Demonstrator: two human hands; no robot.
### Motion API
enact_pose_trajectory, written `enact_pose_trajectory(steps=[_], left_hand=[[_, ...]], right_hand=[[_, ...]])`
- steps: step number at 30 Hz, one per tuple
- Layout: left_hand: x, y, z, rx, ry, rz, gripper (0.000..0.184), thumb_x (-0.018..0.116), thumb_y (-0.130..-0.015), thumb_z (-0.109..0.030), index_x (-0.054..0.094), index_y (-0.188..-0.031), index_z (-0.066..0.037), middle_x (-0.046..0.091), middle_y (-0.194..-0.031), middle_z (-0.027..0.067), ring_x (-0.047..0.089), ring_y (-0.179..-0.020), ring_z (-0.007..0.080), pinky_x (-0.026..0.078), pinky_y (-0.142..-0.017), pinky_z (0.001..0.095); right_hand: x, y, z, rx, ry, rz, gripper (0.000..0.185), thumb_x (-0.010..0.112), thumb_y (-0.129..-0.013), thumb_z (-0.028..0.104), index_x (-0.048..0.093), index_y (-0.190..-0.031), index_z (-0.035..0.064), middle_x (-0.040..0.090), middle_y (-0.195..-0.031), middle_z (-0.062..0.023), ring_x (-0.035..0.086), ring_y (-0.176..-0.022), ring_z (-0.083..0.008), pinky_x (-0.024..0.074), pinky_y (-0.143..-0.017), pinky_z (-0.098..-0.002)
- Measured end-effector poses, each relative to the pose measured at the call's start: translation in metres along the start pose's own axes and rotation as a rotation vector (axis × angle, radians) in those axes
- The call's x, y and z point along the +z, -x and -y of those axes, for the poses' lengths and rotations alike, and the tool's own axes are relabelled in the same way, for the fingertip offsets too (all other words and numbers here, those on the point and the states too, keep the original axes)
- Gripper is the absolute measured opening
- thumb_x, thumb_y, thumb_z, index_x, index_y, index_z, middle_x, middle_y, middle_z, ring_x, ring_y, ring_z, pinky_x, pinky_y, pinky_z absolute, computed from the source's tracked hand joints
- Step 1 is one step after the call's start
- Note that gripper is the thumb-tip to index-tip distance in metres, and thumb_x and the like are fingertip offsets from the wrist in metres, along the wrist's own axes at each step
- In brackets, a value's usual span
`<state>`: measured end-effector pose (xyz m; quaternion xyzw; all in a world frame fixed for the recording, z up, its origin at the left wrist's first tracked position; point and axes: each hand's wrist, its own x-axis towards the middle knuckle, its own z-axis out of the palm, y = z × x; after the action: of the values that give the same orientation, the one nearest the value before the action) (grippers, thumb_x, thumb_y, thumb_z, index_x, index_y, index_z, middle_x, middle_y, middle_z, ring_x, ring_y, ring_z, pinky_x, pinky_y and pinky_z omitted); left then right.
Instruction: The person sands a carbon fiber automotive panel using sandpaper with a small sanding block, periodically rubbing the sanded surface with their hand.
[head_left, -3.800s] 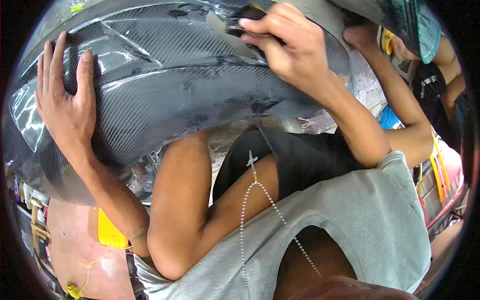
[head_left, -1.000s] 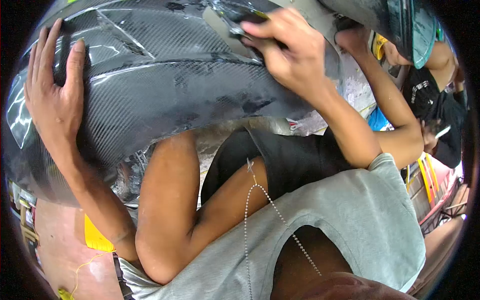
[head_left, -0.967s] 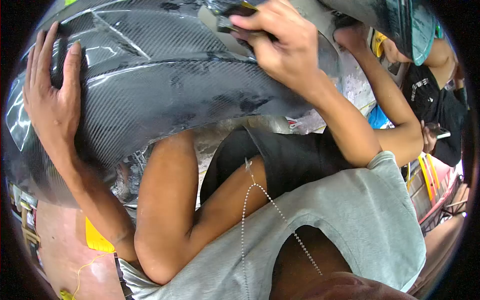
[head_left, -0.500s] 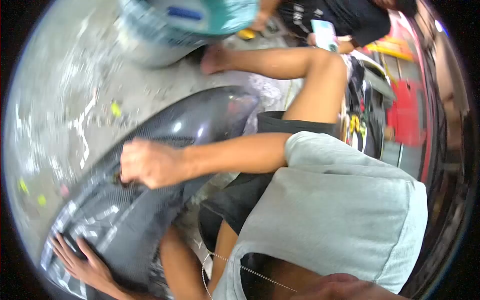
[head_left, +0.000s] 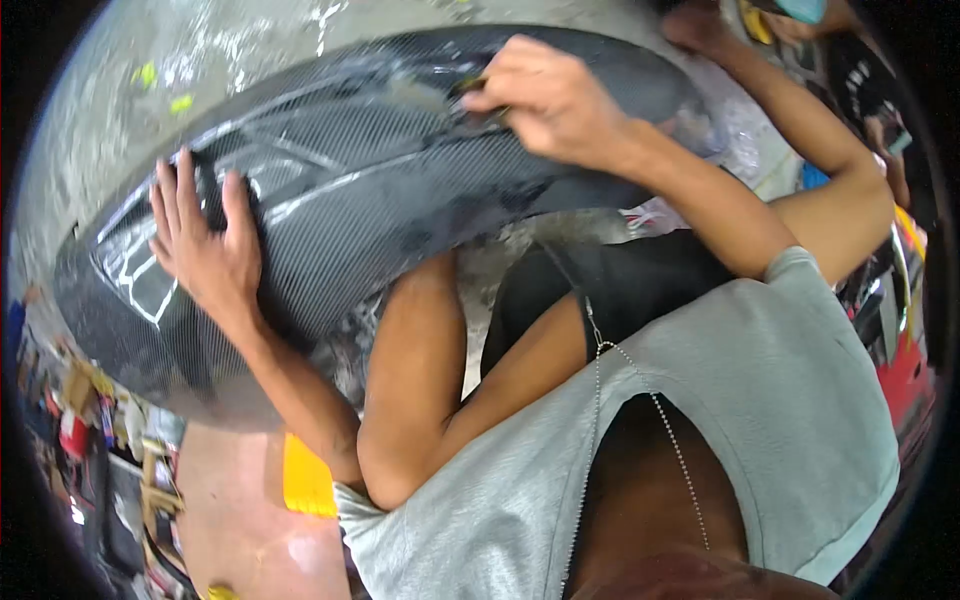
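Note:
A long curved carbon-fibre panel (head_left: 380, 210) with a glossy, dark woven surface lies across my knee and the floor. My left hand (head_left: 208, 240) rests flat on its left part, fingers spread. Over the upper right part of the panel, my right hand (head_left: 545, 100) pinches a small dark piece (head_left: 470, 92) against the surface; blur and my fingers hide most of this piece. Beside it, a smooth greyish patch (head_left: 420, 95) shows on the panel.
Wet grey floor (head_left: 110, 110) lies beyond the panel. A yellow object (head_left: 308, 478) sits by my left elbow, and cluttered shelves (head_left: 110, 430) stand at the lower left. Another person in black (head_left: 868, 90) is at the upper right, holding a phone (head_left: 898, 143).
My view swung right, then back, and the panel now shows more fully. My left hand stays on the panel. My right hand still pinches the dark piece and has shifted along the surface.

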<state>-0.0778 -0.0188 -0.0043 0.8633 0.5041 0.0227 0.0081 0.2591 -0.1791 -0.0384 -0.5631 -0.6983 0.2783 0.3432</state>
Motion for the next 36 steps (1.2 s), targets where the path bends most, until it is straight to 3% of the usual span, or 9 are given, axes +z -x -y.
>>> enact_pose_trajectory(steps=[6,7,11,14,20,21,28,31,36], left_hand=[[0.005,-0.004,0.006,-0.007,0.090,-0.011,0.061,0.063,-0.096,-0.055,0.055,-0.149,-0.026,0.047,-0.159,0.0067,0.036,-0.151,0.0286,0.021,-0.120,0.0636],[0.007,-0.004,0.008,-0.011,0.078,-0.009,0.061,0.062,-0.096,-0.056,0.056,-0.149,-0.026,0.047,-0.159,0.0071,0.036,-0.152,0.0290,0.020,-0.120,0.0636],[0.005,-0.002,0.005,-0.022,0.070,-0.007,0.062,0.062,-0.096,-0.057,0.055,-0.149,-0.026,0.047,-0.159,0.0075,0.035,-0.152,0.0298,0.020,-0.120,0.0638],[0.003,-0.003,0.003,-0.008,0.069,0.001,0.061,0.061,-0.097,-0.056,0.055,-0.149,-0.025,0.047,-0.159,0.0086,0.036,-0.151,0.0305,0.021,-0.120,0.0625],[-0.002,-0.006,0.000,0.022,0.008,0.036,0.061,0.059,-0.100,-0.053,0.056,-0.149,-0.017,0.048,-0.157,0.0147,0.037,-0.151,0.0345,0.020,-0.121,0.0587],[-0.004,-0.009,-0.003,0.075,0.080,0.024,0.063,0.065,-0.095,-0.052,0.058,-0.146,-0.016,0.047,-0.158,0.0168,0.037,-0.150,0.0355,0.019,-0.119,0.0660],[-0.014,-0.025,-0.138,0.816,0.536,0.522,0.078,0.055,-0.092,-0.068,0.055,-0.149,-0.015,0.048,-0.157,0.0137,0.044,-0.146,0.0330,0.022,-0.122,0.0578],[0.001,-0.019,-0.158,0.930,0.451,0.544,0.077,0.049,-0.092,-0.071,0.055,-0.149,-0.019,0.051,-0.156,0.0057,0.045,-0.145,0.0293,0.022,-0.123,0.0571],[-0.010,-0.050,-0.120,0.789,0.170,0.510,0.064,0.046,-0.097,-0.065,0.060,-0.145,-0.026,0.056,-0.152,-0.0007,0.044,-0.146,0.0270,0.020,-0.124,0.0562]], right_hand=[[0.012,-0.035,-0.001,-0.048,-0.104,-0.109,0.010,0.072,-0.082,-0.003,0.067,-0.090,-0.0007,0.061,-0.082,-0.0128,0.059,-0.077,-0.0305,0.0474,-0.072,-0.0380],[0.007,-0.029,0.002,0.006,-0.099,-0.071,0.011,0.069,-0.078,-0.003,0.062,-0.087,-0.0005,0.060,-0.084,-0.0159,0.058,-0.082,-0.0378,0.0481,-0.076,-0.0435],[0.002,-0.002,-0.007,0.000,0.071,-0.059,0.019,0.080,-0.075,0.001,0.073,-0.092,0.0036,0.069,-0.088,-0.0133,0.067,-0.086,-0.0298,0.0544,-0.078,-0.0385],[0.004,-0.045,0.009,-0.023,-0.012,-0.049,0.012,0.068,-0.077,-0.003,0.062,-0.087,-0.0008,0.060,-0.083,-0.0149,0.059,-0.082,-0.0364,0.0483,-0.077,-0.0430],[-0.023,-0.018,0.009,-0.040,0.025,-0.065,0.020,0.068,-0.071,-0.008,0.069,-0.089,0.0021,0.067,-0.089,-0.0131,0.064,-0.084,-0.0322,0.0507,-0.074,-0.0404],[-0.046,-0.016,0.015,-0.029,0.036,-0.103,0.022,0.068,-0.069,-0.010,0.071,-0.087,0.0028,0.069,-0.091,-0.0127,0.065,-0.084,-0.0307,0.0514,-0.073,-0.0396],[-0.142,0.004,-0.003,0.118,0.293,0.045,0.019,0.069,-0.071,-0.005,0.070,-0.087,0.0036,0.069,-0.090,-0.0119,0.066,-0.082,-0.0303,0.0518,-0.071,-0.0391],[-0.147,0.004,-0.012,0.116,0.314,0.105,0.018,0.069,-0.071,-0.003,0.070,-0.087,0.0039,0.069,-0.090,-0.0116,0.066,-0.081,-0.0302,0.0520,-0.070,-0.0389],[-0.152,-0.005,-0.031,0.074,0.292,0.181,0.016,0.070,-0.072,0.000,0.070,-0.088,0.0044,0.069,-0.090,-0.0110,0.066,-0.080,-0.0299,0.0523,-0.069,-0.0385]])
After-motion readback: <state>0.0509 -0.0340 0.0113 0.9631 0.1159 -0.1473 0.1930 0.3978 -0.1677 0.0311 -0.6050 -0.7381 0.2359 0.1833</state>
